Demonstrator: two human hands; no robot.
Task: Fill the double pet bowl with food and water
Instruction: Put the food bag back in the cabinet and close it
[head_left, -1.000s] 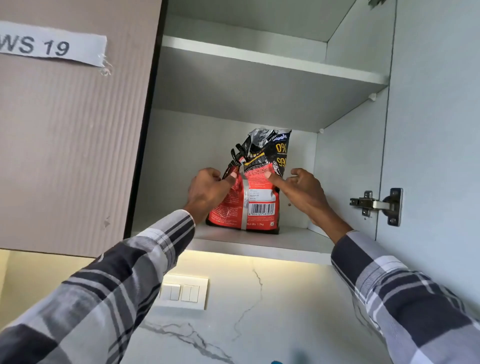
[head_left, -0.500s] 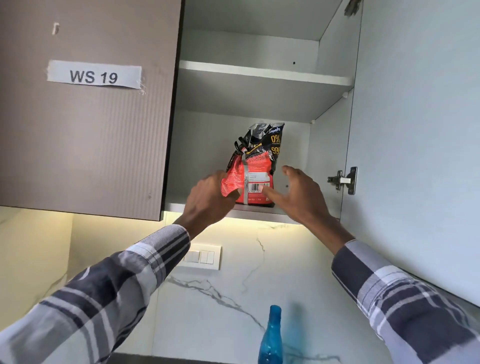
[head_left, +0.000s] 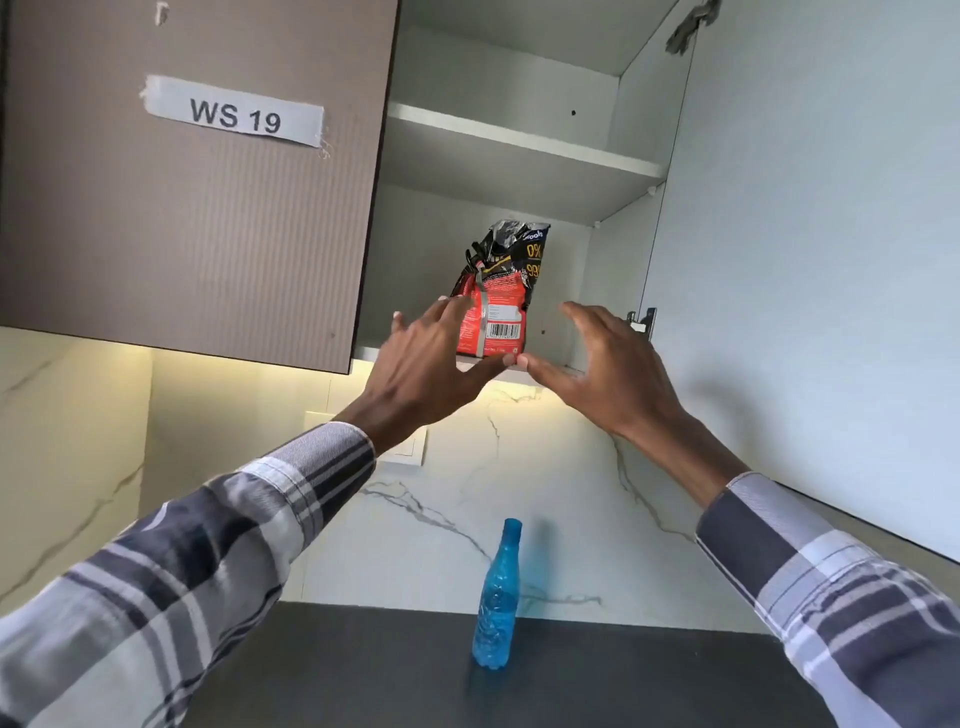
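A red and black pet food bag (head_left: 498, 301) stands upright on the lower shelf (head_left: 540, 375) of an open wall cabinet, its top crumpled. My left hand (head_left: 426, 364) hovers in front of the bag's left side with fingers spread, holding nothing. To the right of the bag, my right hand (head_left: 602, 369) is raised with straight fingers, also empty. The two thumbs nearly meet below the bag. A blue plastic water bottle (head_left: 496, 597) stands upright on the dark counter (head_left: 363, 670) below. The pet bowl is out of view.
The cabinet's left door (head_left: 197, 208), labelled WS 19, is closed. The open right door (head_left: 810, 249) swings out close to my right arm. An upper shelf (head_left: 524, 137) sits above the bag. White marble backsplash (head_left: 467, 499) with a switch plate (head_left: 410, 449) is behind the counter.
Both hands let go of the bag and drew back toward me, fingers spreading. The view dropped, so the bottle and counter came into sight. The bag stays on the shelf.
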